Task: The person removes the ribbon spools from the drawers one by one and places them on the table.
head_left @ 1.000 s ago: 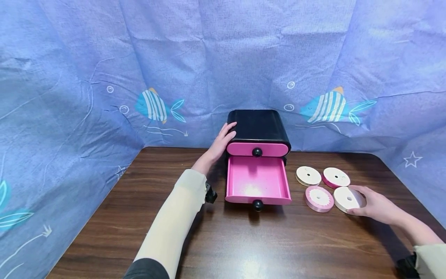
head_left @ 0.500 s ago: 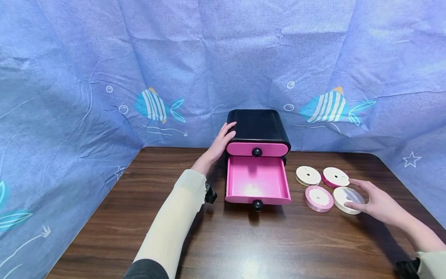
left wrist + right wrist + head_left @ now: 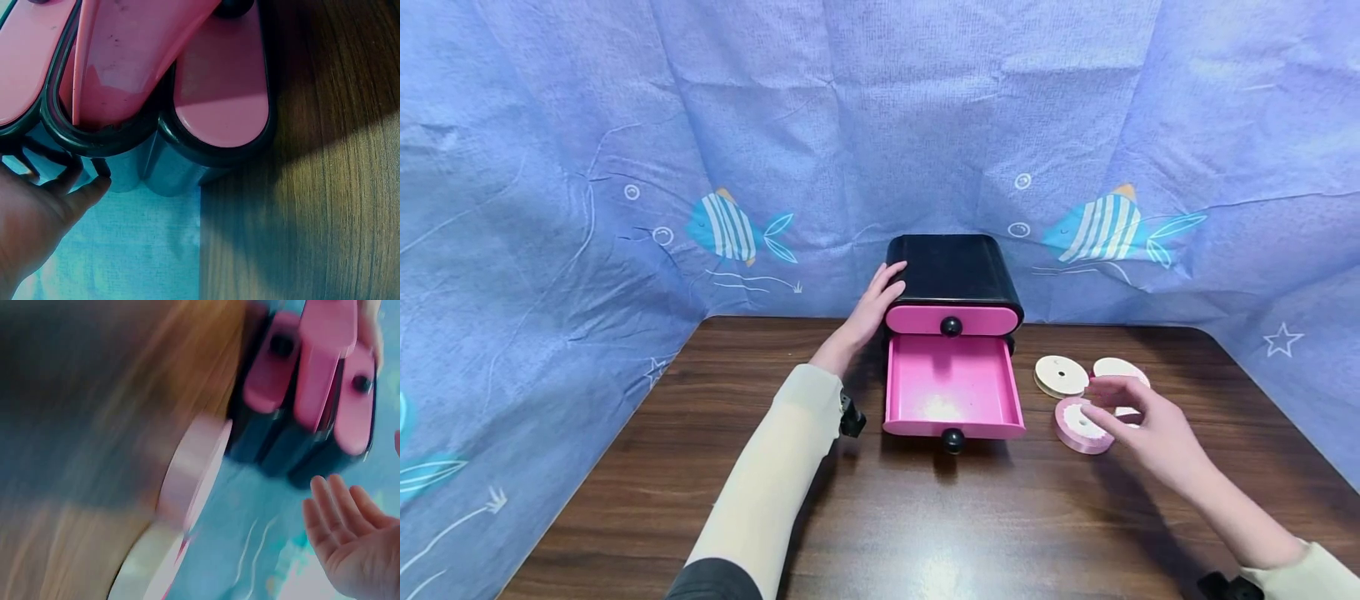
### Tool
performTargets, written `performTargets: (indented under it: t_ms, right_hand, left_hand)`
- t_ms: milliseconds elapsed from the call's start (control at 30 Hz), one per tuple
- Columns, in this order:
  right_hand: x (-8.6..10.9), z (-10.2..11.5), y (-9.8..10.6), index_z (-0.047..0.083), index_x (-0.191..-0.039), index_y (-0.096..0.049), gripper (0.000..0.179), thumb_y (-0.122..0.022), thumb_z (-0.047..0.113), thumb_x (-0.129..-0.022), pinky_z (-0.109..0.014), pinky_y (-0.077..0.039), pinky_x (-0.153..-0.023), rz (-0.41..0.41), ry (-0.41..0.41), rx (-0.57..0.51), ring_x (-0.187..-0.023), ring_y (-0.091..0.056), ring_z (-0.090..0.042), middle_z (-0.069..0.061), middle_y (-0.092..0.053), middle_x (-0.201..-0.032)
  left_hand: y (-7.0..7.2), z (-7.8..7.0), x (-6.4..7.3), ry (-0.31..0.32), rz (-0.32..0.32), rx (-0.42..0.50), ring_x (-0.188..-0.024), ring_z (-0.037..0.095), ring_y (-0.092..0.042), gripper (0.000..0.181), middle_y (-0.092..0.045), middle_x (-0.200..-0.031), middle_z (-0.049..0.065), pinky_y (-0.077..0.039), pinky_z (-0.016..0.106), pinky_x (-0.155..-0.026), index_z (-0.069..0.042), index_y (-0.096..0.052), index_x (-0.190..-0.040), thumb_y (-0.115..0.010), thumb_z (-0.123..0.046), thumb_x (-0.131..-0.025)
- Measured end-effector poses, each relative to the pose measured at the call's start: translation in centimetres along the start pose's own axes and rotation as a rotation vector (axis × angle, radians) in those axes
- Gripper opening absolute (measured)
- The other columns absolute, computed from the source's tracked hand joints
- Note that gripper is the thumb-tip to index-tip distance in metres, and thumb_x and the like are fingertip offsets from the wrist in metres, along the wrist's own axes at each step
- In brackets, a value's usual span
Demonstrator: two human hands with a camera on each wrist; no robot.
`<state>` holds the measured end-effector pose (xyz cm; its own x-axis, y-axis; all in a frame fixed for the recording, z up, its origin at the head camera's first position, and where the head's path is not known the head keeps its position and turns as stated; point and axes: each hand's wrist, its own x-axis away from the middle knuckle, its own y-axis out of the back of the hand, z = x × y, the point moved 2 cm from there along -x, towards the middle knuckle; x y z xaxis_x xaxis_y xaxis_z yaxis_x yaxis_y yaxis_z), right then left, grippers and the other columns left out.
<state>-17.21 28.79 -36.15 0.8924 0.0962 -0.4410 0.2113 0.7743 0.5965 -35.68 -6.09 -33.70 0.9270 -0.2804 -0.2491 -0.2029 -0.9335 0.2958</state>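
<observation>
My left hand (image 3: 868, 312) rests its extended fingers against the left side of a small black drawer box (image 3: 955, 271). Its pink middle drawer (image 3: 925, 379) is pulled out, with nothing lying in it. The left wrist view has that hand (image 3: 34, 215) touching the black casing. My right hand (image 3: 1150, 425) hovers over the ribbon spools with thumb and fingers apart, holding nothing. Below its fingertips lies a pink ribbon spool (image 3: 1071, 435); the white spool behind the hand is mostly hidden. In the right wrist view, the hand's fingers (image 3: 340, 509) are extended, beside the blurred pink spool (image 3: 190, 472).
A cream ribbon spool (image 3: 1051, 377) lies at the back of the group, with a white-topped spool (image 3: 1116, 365) to its right. The pink upper drawer (image 3: 917, 320) is closed. A blue fish-print cloth (image 3: 850, 150) hangs behind the brown wooden table (image 3: 760, 358).
My right hand has let go of the white spool at the front right, lifted and moved left over the pink spool. The left hand has stayed on the box.
</observation>
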Motion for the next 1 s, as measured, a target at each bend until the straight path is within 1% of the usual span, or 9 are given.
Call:
performTargets:
  t_ms: [100, 267, 367, 433, 533, 633, 667, 867, 1000]
  right_hand:
    - [0.3, 1.4, -1.2, -0.001, -0.114, -0.061, 0.028, -0.071, 0.005, -0.088, -0.014, -0.048, -0.068, 0.008, -0.012, -0.080, -0.084, -0.062, 0.003, 0.013, -0.068, -0.097]
    - [0.8, 2.9, -3.0, -0.002, -0.109, -0.061, 0.022, -0.068, 0.000, -0.088, -0.019, -0.051, -0.065, 0.037, -0.028, -0.203, -0.081, -0.065, -0.001, 0.008, -0.070, -0.096]
    - [1.2, 3.6, -4.1, -0.003, -0.108, -0.062, 0.022, -0.069, -0.003, -0.087, -0.019, -0.051, -0.066, 0.030, -0.020, -0.242, -0.083, -0.064, -0.002, 0.004, -0.070, -0.095]
    - [1.4, 4.0, -4.7, -0.003, -0.106, -0.064, 0.022, -0.070, -0.004, -0.085, -0.019, -0.051, -0.067, 0.014, -0.011, -0.240, -0.084, -0.063, -0.002, 0.000, -0.070, -0.093]
    - [1.9, 4.7, -5.7, -0.003, -0.103, -0.065, 0.019, -0.071, -0.002, -0.085, -0.019, -0.050, -0.069, 0.010, -0.034, -0.264, -0.083, -0.062, -0.004, -0.003, -0.070, -0.089]
    - [2.5, 5.2, -6.6, -0.005, -0.102, -0.065, 0.016, -0.069, 0.002, -0.088, -0.020, -0.051, -0.068, 0.044, -0.100, -0.319, -0.079, -0.064, -0.009, -0.005, -0.070, -0.086]
    - [2.7, 5.3, -7.0, -0.006, -0.103, -0.065, 0.016, -0.068, 0.003, -0.090, -0.022, -0.051, -0.068, 0.063, -0.139, -0.349, -0.078, -0.065, -0.011, -0.006, -0.070, -0.087]
    - [3.5, 5.5, -9.0, -0.008, -0.107, -0.062, 0.022, -0.063, 0.011, -0.095, -0.034, -0.055, -0.064, 0.157, -0.327, -0.456, -0.079, -0.069, -0.019, -0.012, -0.072, -0.096]
    - [3.5, 5.4, -10.3, -0.009, -0.110, -0.060, 0.028, -0.063, 0.014, -0.095, -0.035, -0.055, -0.063, 0.216, -0.385, -0.483, -0.080, -0.070, -0.019, -0.016, -0.071, -0.101]
  left_hand:
    - [0.0, 0.0, 0.0, -0.004, -0.005, 0.001, -0.147, 0.022, -0.002, 0.053, -0.006, -0.162, 0.009, -0.003, 0.053, -0.113, -0.017, -0.039, -0.149, -0.044, -0.035, -0.100]
    - [0.0, 0.0, -0.1, -0.004, -0.008, 0.001, -0.147, 0.022, -0.002, 0.053, -0.006, -0.162, 0.009, -0.003, 0.052, -0.113, -0.018, -0.040, -0.149, -0.044, -0.035, -0.100]
    - [0.0, 0.0, -0.1, -0.002, -0.006, 0.005, -0.147, 0.022, -0.002, 0.053, -0.007, -0.162, 0.008, -0.004, 0.052, -0.113, -0.018, -0.040, -0.149, -0.044, -0.035, -0.100]
    - [0.0, 0.0, -0.1, -0.002, -0.002, 0.011, -0.147, 0.022, -0.002, 0.053, -0.006, -0.162, 0.008, -0.004, 0.053, -0.113, -0.017, -0.040, -0.149, -0.044, -0.034, -0.100]
    - [0.0, 0.0, -0.1, -0.005, 0.002, 0.020, -0.147, 0.022, -0.002, 0.053, -0.006, -0.162, 0.009, -0.004, 0.052, -0.113, -0.016, -0.039, -0.149, -0.044, -0.034, -0.100]
    - [0.0, 0.1, -0.1, -0.006, 0.002, 0.025, -0.147, 0.022, -0.001, 0.053, -0.005, -0.162, 0.008, -0.005, 0.052, -0.113, -0.017, -0.039, -0.150, -0.044, -0.034, -0.100]
    - [0.0, 0.1, -0.1, -0.005, 0.002, 0.025, -0.147, 0.022, -0.001, 0.053, -0.005, -0.162, 0.008, -0.004, 0.052, -0.113, -0.017, -0.039, -0.150, -0.044, -0.034, -0.100]
    - [0.0, 0.2, -0.2, -0.004, 0.001, 0.029, -0.147, 0.021, -0.001, 0.052, -0.006, -0.162, 0.008, -0.005, 0.051, -0.113, -0.017, -0.039, -0.149, -0.045, -0.034, -0.100]
    - [0.1, 0.2, -0.2, -0.008, 0.003, 0.033, -0.147, 0.020, -0.001, 0.052, -0.006, -0.162, 0.008, -0.005, 0.050, -0.113, -0.017, -0.040, -0.149, -0.045, -0.033, -0.100]
